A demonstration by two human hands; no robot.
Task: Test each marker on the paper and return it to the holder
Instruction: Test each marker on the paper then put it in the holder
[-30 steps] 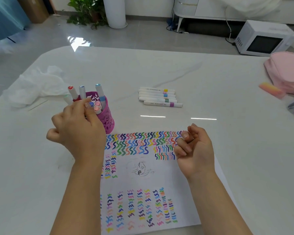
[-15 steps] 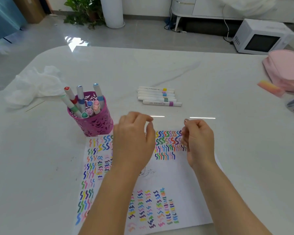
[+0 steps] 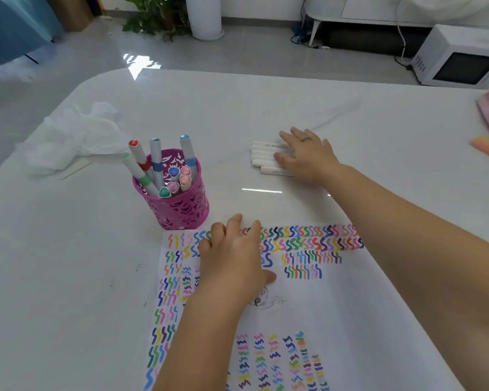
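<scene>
Nearest you, the white paper sheet crowded with coloured squiggles point(image 3: 336, 320) lies flat on the white marble-look table point(image 3: 68, 263). Your left hand point(image 3: 235, 258) rests on its upper part, fingers loosely spread, holding nothing and only pinning the sheet. Lift that hand too soon and the sheet will likely slide under the next test stroke.

Just beside the sheet's top left corner stands the pink perforated metal holder point(image 3: 178, 210). The tall capped markers point(image 3: 156, 162) in it lean out to your left, so a marker dropped in carelessly could tip it.

Farther off, your right hand point(image 3: 305, 156) lies wide and flat over the row of white-barrelled loose markers point(image 3: 266, 156), fingers straight and no grip closed on any of them. They are slim and packed side by side. A sweep of the palm could roll several away, or you may lift two at once.

The loose markers lie parallel on the table, well apart from the holder, with their plain white ends to your left. Their other ends are hidden under your hand, so you cannot read their colours. Those in the holder show red, blue, green and pink ends.
</scene>
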